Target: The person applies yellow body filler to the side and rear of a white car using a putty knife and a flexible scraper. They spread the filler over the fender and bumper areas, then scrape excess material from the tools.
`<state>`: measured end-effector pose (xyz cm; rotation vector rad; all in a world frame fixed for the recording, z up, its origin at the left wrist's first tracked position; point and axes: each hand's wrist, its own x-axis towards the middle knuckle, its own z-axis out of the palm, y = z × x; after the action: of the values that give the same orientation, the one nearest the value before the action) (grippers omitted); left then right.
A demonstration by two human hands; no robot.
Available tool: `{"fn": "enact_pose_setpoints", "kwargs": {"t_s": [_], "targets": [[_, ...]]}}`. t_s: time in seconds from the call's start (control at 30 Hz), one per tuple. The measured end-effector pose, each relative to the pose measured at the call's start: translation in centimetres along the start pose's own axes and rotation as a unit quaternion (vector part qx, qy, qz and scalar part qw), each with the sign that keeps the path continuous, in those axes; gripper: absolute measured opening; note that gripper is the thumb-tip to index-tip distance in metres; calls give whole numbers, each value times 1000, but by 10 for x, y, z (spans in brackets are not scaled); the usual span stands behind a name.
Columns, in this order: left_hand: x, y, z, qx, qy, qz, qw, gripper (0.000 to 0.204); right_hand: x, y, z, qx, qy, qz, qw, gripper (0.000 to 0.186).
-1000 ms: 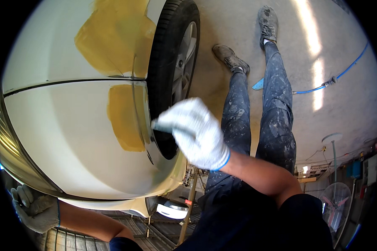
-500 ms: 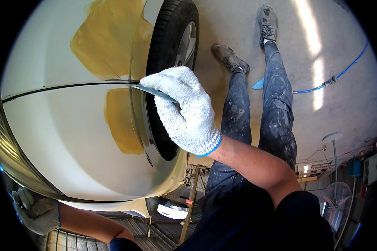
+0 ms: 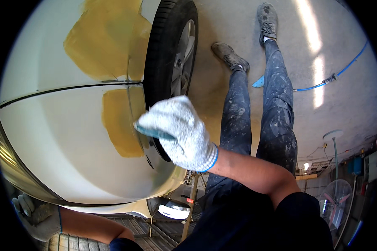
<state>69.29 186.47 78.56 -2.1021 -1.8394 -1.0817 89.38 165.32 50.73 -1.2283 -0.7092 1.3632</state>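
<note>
My right hand (image 3: 178, 131), in a white knitted glove with a blue cuff, pinches a thin grey-green sheet (image 3: 155, 133), seen nearly edge-on and slightly blurred. It hovers in front of the wheel arch, just right of the smaller yellow-tan filler patch (image 3: 119, 123) on the white car panel (image 3: 58, 129). Beyond the panel gap lies a larger filler patch (image 3: 104, 42). At the lower left my gloved left hand (image 3: 40, 217) is beside the car's edge, fingers loosely bent and apart, with nothing visible in it. Whether it touches the car I cannot tell.
A black tyre with a silver wheel (image 3: 183, 62) stands beside the panels. My shoes and paint-spotted trousers (image 3: 276, 104) are on the concrete floor. A blue hose (image 3: 349, 65) and a light-blue flat piece (image 3: 259, 82) lie there too. A fan (image 3: 336, 203) stands at the lower right.
My right hand has moved down from the panel gap toward the lower part of the wheel arch, still gripping the sheet. The left hand has hardly shifted.
</note>
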Motion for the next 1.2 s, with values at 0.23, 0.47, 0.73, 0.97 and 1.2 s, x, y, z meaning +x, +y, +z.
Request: {"fn": "enact_pose_setpoints", "kwargs": {"t_s": [0.23,0.47,0.73,0.97,1.2], "targets": [[19,-25,-33,-67,-118,57,989,34,-26,4,-15,53,-67,9,996,46],[20,-32,-38,85,-154,233,957,34,30,10,-21,-6,45,12,999,30],[7,-14,-21,40,-138,83,986,38,37,15,-8,-14,67,-5,998,28],[50,-37,-59,-50,-217,35,974,37,36,13,-6,-2,69,-14,998,36],[2,-11,-7,-81,-103,67,989,35,26,13,-16,12,37,-2,999,32]]}}
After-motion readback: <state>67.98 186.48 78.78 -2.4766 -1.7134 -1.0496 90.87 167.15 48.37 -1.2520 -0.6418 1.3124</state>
